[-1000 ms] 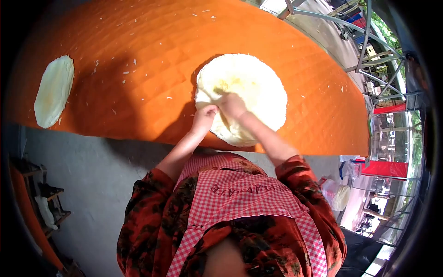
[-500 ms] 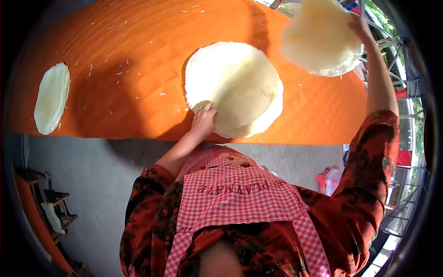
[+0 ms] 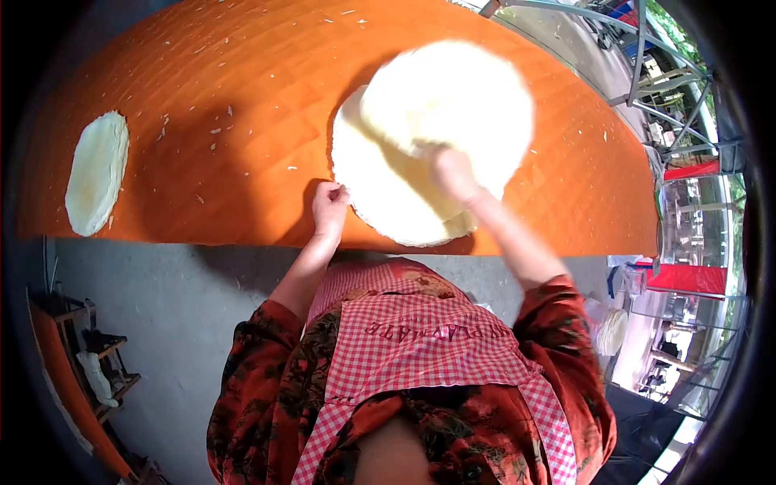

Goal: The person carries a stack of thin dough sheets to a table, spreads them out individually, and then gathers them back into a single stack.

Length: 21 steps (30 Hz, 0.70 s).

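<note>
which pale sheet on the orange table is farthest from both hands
The oval sheet at the picture's left, apart from the others; the blurred upper sheet is at the right hand, the lower sheet beside the left hand.

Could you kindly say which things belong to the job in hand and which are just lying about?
In the job: upper round sheet; lower round sheet; orange table cover.
Seemingly just lying about: loose white scraps; far-left pale stack.

A workshop, seemingly; grey floor, orange worktable and metal framing show it.
</note>
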Available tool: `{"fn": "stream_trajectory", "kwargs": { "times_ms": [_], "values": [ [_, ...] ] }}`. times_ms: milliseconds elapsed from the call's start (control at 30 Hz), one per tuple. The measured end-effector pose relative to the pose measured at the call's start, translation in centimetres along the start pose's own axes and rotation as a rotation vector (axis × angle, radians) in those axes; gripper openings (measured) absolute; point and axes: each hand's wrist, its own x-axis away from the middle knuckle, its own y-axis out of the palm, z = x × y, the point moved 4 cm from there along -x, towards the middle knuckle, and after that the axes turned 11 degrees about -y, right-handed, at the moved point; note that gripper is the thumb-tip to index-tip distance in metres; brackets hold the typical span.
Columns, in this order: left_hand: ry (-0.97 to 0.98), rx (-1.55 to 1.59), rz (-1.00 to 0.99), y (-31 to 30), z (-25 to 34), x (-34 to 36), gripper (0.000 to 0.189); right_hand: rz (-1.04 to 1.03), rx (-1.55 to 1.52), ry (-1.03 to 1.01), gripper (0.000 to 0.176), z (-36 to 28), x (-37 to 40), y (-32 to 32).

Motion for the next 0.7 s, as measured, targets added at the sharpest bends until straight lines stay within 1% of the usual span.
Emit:
{"fn": "stream_trajectory", "kwargs": {
  "times_ms": [33,67,133,200,233,267,333,400,433,467,533,567,633,700],
  "values": [
    [-0.039,0.057,-0.005,0.1,0.7,0.4,0.016,-0.063,-0.099,0.056,0.027,-0.9,1.3,3.8],
    [-0.091,0.085,0.024,0.0,1.5,0.9,0.015,0.045,-0.201,-0.096,0.03,-0.3,2.8,7.6],
    [-0.193,0.147,0.082,-0.1,2.7,1.6,0.012,-0.001,-0.23,-0.067,0.032,-0.6,2.3,7.7],
    [-0.195,0.153,0.015,-0.1,2.8,1.2,0.011,-0.094,-0.163,0.079,0.029,-0.5,0.7,5.1],
    [-0.196,0.155,-0.023,0.0,2.8,1.0,0.01,-0.247,-0.093,0.175,0.026,-0.1,-0.4,3.7],
    [-0.162,0.138,-0.011,0.1,2.6,0.5,0.009,-0.1,-0.007,0.018,0.026,0.3,-1.1,2.9],
    [-0.091,0.104,0.011,0.3,1.9,-0.4,0.008,0.005,0.085,-0.082,0.024,-0.4,-0.6,3.0],
    [-0.064,0.108,0.035,0.4,2.4,0.0,0.009,-0.152,0.133,-0.036,0.023,-5.2,-1.0,3.0],
    [-0.048,0.109,0.047,0.6,2.9,0.2,0.009,-0.104,0.097,-0.008,0.025,-4.8,-0.2,6.7],
    [-0.066,0.095,0.038,0.6,3.4,0.4,0.01,-0.168,0.087,0.002,0.03,-4.2,0.8,9.9],
    [-0.111,0.063,0.024,0.4,4.2,0.9,0.011,-0.167,-0.02,-0.011,0.031,-5.8,1.3,9.4],
    [-0.126,0.027,-0.031,0.3,4.4,0.8,0.008,-0.137,-0.005,0.007,0.034,-6.5,1.4,8.9],
    [-0.247,0.223,-0.15,0.8,4.5,1.0,0.008,-0.081,0.029,0.046,0.039,-7.7,1.3,7.7],
    [-0.356,0.397,-0.309,2.2,6.5,2.1,0.011,-0.052,-0.043,0.22,0.044,-7.8,0.7,7.4]
  ]
}}
